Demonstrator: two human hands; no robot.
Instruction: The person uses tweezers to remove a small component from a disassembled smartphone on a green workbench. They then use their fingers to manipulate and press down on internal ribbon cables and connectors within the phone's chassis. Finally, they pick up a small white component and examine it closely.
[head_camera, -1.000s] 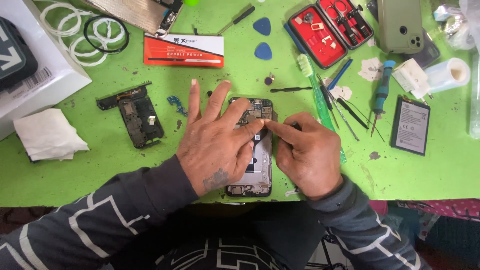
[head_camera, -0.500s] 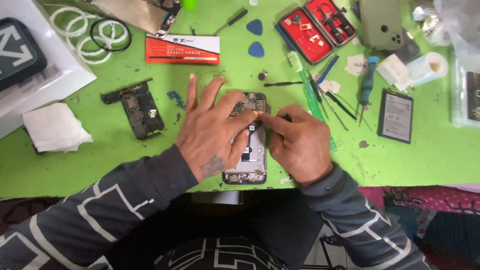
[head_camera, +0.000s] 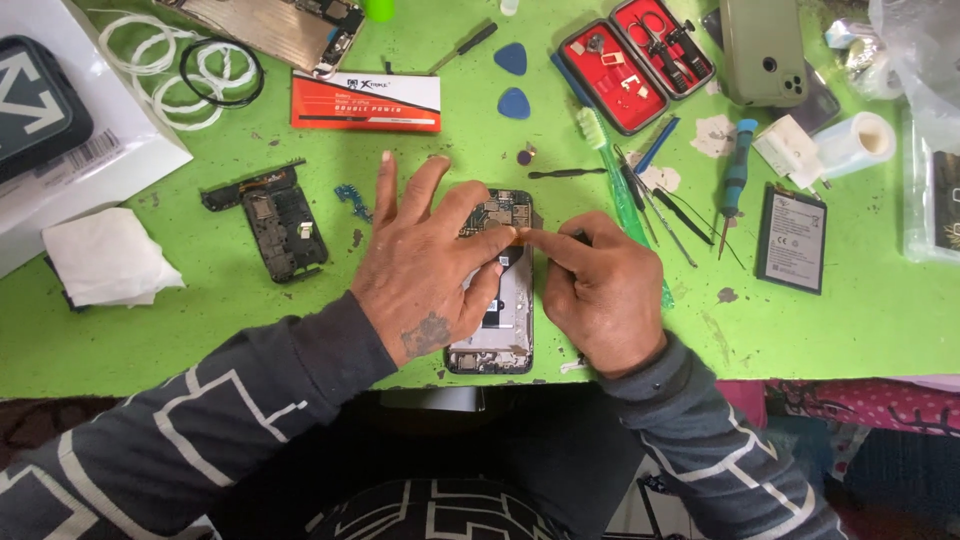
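Pressing down near the centre of the frame, the left hand (head_camera: 425, 270) lies spread over an opened smartphone (head_camera: 497, 330) that rests on the green work mat (head_camera: 200, 320) close to its lower edge; the fingers fan wide, with the thumb and one fingertip coming together over the exposed circuit board (head_camera: 503, 211) at the phone's upper end. The right hand (head_camera: 592, 290) sits just beside it, fingers curled narrow, its forefinger stretched left to meet the left fingertip on that board — whether a small part or tool is pinched between them cannot be told. To the left lies a detached black inner frame (head_camera: 280, 225), and beside it a white tissue (head_camera: 105, 260). At upper right an open red tool case (head_camera: 635, 60) sits near a green phone back (head_camera: 765, 50); a loose battery (head_camera: 792, 238) lies at right, a blue-handled screwdriver (head_camera: 733, 185) between them, and two blue picks (head_camera: 513, 80) near the top centre. A slip is the likely trouble: pressure from two fingertips on bare board could bend a connector or tear a thin ribbon, and a tiny screw could skid off into the clutter. The left palm hides most of the phone's left side, and the point of contact is too small to make out — the items at the top edge are cut off.
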